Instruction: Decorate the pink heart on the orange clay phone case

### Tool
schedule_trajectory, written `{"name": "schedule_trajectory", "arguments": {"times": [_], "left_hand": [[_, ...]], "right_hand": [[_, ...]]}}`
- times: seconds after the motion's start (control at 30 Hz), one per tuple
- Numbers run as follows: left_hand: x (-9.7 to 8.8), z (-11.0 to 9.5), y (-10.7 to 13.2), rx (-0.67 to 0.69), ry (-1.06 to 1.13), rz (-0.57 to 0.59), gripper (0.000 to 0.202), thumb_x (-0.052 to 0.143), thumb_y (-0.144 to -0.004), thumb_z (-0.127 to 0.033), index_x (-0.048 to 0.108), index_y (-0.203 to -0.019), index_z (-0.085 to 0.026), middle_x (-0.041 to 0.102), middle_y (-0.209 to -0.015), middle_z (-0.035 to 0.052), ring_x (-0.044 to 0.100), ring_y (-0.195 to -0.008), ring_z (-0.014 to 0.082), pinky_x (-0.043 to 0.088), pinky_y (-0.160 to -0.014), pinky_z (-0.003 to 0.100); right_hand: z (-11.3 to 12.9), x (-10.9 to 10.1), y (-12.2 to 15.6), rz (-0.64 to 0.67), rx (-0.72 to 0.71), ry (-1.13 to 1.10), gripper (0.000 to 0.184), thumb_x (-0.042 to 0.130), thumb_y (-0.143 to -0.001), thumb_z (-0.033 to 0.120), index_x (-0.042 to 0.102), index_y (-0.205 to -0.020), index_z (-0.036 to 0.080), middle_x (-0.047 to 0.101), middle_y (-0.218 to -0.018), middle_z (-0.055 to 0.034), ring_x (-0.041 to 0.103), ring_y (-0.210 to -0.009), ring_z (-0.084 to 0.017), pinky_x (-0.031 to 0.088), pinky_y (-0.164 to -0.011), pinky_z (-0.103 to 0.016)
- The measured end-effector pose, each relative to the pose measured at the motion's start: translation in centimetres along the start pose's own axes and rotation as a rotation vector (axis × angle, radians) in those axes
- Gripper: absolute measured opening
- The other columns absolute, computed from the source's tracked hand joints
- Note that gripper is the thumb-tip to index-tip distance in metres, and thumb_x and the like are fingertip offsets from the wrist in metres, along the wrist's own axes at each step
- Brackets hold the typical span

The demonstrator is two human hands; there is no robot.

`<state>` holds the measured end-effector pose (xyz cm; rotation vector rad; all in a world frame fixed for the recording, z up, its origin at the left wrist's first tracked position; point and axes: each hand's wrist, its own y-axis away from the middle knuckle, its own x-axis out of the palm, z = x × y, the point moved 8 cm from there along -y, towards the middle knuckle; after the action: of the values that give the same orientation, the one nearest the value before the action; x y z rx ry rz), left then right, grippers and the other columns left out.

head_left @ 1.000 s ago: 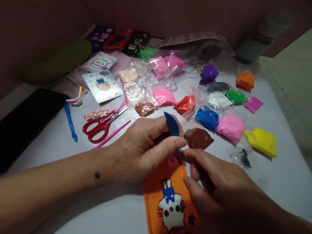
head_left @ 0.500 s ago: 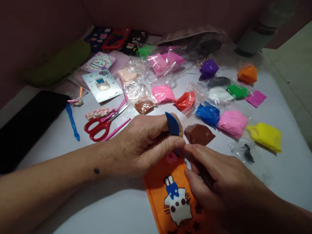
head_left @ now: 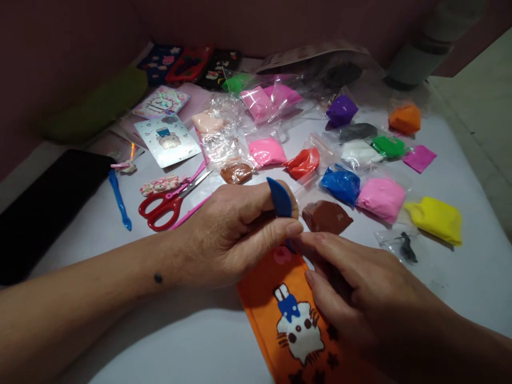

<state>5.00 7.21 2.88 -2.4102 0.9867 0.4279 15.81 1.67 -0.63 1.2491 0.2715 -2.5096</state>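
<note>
Left hand (head_left: 236, 234): pinches blue tool (head_left: 279, 197)
Right hand (head_left: 360, 293): fingertips together on orange pouch (head_left: 272, 309)
Brown clay (head_left: 326, 216): just behind pouch

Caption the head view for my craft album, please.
Left hand pinches blue clay tool over orange case; right hand steadies.
</note>
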Motion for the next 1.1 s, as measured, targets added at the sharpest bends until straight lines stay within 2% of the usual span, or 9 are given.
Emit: {"name": "schedule_trajectory", "arguments": {"times": [0.4,0.63,0.87,1.1], "left_hand": [[0.24,0.17,-0.14,-0.029,-0.054,0.057,0.015,0.05,-0.09,-0.015,0.061,-0.085,-0.006,0.06,-0.072,0.0049,0.057,-0.063,0.0123,0.048,-0.057,0.025],[-0.11,-0.15,-0.04,-0.009,0.002,-0.017,0.012,0.053,-0.089,-0.013,0.06,-0.084,-0.006,0.06,-0.073,0.0048,0.058,-0.067,0.0124,0.049,-0.06,0.025],[0.14,-0.15,0.02,0.007,-0.034,0.021,0.01,0.051,-0.09,-0.012,0.059,-0.087,-0.008,0.061,-0.075,0.0038,0.058,-0.068,0.0117,0.05,-0.061,0.025],[0.3,0.05,0.07,-0.033,-0.065,0.064,0.013,0.05,-0.09,-0.016,0.061,-0.085,-0.011,0.06,-0.072,0.0032,0.057,-0.064,0.0121,0.049,-0.057,0.024]], "right_hand": [[-0.32,0.35,-0.22,0.064,0.051,0.022,0.033,0.047,-0.08,0.016,0.06,-0.11,0.021,0.063,-0.083,0.0005,0.058,-0.065,-0.012,0.046,-0.055,-0.024],[-0.31,0.11,-0.16,0.056,0.045,0.034,0.029,0.047,-0.079,0.015,0.06,-0.105,0.021,0.061,-0.079,0.0014,0.058,-0.063,-0.012,0.046,-0.056,-0.024],[-0.11,0.05,-0.16,0.034,0.02,0.013,0.033,0.045,-0.08,0.015,0.059,-0.11,0.019,0.062,-0.084,-0.0009,0.056,-0.064,-0.012,0.046,-0.056,-0.024],[-0.4,0.33,-0.26,0.074,0.057,0.016,0.023,0.046,-0.081,0.016,0.059,-0.099,0.021,0.058,-0.077,0.0014,0.051,-0.059,-0.009,0.041,-0.051,-0.022]]}}
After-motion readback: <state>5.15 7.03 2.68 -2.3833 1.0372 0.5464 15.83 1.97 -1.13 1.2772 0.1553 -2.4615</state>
